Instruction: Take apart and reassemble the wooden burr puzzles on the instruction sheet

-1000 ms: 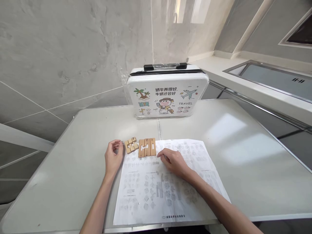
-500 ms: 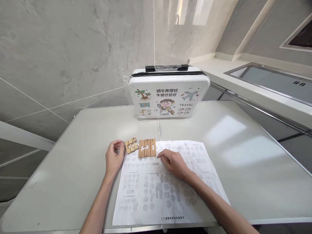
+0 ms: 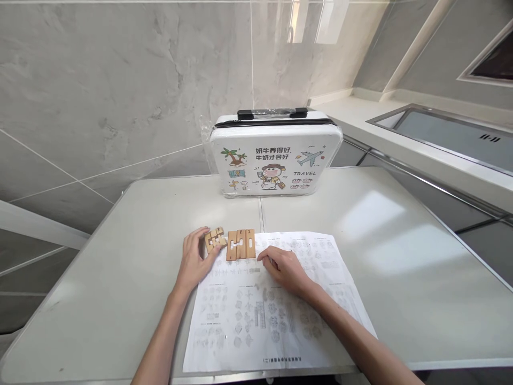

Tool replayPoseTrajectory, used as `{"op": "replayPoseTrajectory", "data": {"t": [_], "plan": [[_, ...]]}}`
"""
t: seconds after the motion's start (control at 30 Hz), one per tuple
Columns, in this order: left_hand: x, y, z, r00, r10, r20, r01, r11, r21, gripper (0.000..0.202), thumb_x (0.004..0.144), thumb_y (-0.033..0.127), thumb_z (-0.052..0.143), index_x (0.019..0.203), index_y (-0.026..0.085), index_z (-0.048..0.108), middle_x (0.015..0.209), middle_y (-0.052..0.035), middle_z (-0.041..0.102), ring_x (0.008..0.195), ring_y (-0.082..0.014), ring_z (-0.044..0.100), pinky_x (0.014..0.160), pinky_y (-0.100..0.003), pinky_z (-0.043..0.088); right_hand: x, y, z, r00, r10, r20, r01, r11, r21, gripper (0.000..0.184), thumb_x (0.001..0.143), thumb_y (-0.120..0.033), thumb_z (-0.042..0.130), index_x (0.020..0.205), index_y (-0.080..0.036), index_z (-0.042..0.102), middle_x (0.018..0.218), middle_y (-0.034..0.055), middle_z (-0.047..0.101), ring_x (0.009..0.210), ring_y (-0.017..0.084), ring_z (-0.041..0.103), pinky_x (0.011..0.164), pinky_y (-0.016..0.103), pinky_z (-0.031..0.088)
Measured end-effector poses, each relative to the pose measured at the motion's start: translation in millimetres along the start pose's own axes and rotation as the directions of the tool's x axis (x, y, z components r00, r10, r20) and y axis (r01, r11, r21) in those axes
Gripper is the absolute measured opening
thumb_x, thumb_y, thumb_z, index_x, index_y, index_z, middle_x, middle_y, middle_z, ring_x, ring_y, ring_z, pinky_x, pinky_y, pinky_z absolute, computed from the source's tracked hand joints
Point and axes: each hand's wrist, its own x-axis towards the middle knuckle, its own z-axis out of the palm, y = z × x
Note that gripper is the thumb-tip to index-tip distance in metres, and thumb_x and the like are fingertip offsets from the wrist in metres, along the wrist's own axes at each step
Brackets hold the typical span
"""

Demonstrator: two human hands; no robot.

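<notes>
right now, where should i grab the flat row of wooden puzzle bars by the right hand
From above, pinch the wooden puzzle bars across the row's two outer long sides. They lie flat, side by side, at the far edge of the instruction sheet, so squeezing inward should keep them together.

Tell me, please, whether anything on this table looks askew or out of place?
Only slightly: the left block cluster lies tilted by the top left corner of the instruction sheet, while the right block cluster sits square along its top edge. The left hand touches the tilted one. Nothing looks spilled or damaged.
</notes>
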Motion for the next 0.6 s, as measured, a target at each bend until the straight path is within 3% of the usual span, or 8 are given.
{"op": "replayPoseTrajectory", "data": {"t": [0.13,0.6], "plan": [[-1.6,3.5,0.6,0.991,0.091,0.101,-0.097,0.993,0.063,0.060,0.097,0.051,0.067,0.147,0.027,0.046,0.156,-0.0114,0.051,0.147,-0.0318,0.044,0.121,-0.054,0.038,0.2,-0.2,-0.2,1.000,0.006,-0.003,-0.006,1.000,-0.002,0.027,0.101,-0.017,0.044,0.101,-0.023,0.071,0.085,0.0014,0.073,0.065,0.016,0.062,0.061,0.027,0.038],[9.3,2.4,5.2,0.984,-0.020,0.176,0.014,0.999,0.038,0.062,0.098,0.053,0.065,0.149,0.026,0.045,0.143,-0.0131,0.058,0.134,-0.0323,0.055,0.112,-0.050,0.047,0.5,0.4,0.9,1.000,0.011,-0.006,-0.011,1.000,0.000,0.028,0.099,-0.016,0.045,0.100,-0.023,0.072,0.088,0.0012,0.075,0.068,0.016,0.064,0.064,0.028,0.041]]}}
